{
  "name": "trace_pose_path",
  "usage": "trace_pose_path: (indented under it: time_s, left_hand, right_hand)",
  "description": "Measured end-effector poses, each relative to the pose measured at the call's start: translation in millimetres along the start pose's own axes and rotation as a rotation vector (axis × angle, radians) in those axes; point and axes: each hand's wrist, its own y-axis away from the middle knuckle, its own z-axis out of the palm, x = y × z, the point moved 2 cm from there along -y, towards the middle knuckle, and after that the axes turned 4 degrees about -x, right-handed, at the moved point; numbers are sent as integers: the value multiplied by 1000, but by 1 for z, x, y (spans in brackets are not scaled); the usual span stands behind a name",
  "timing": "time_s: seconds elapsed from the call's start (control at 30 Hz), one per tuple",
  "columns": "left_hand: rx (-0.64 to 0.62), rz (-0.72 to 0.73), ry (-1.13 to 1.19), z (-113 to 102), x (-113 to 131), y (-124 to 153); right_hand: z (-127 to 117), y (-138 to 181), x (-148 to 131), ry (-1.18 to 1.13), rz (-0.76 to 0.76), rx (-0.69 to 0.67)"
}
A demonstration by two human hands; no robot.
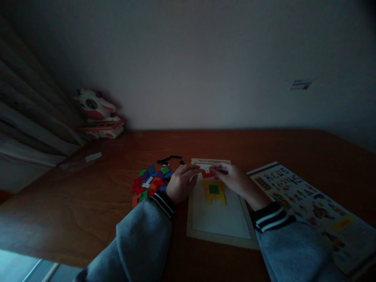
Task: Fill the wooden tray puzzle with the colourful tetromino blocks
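A red puzzle piece lies at the upper part of a pale tray board, between my two hands. My left hand reaches in from the left, its fingers stretched and its thumb apart, a fingertip at the piece's left edge. From the other side, my right hand has its fingertips closed at the right end of the same piece. Just below, yellow pieces surround a green piece on the board.
Loose coloured pieces lie heaped left of the board, with several black strips behind them. A printed pattern sheet lies to the right, partly under my right sleeve. A cow-shaped toy stands at the back left by a curtain.
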Motion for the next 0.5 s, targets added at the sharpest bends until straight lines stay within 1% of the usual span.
trace_pose_path:
  time_s: [0.07, 0.2, 0.37, 0.5]
  left_hand:
    - [-69, 23, -15, 0, 2, 0]
    - [-222, 117, -41, -1, 8, 1]
    - [-319, 171, -109, -1, 5, 5]
    - [-373, 180, -140, -1, 4, 5]
  right_hand:
    - [1, -3, 7, 88, -12, 41]
    - [4, -2, 13, 236, -69, 93]
    - [8, -1, 16, 344, -111, 138]
    - [9, 0, 18, 357, -132, 138]
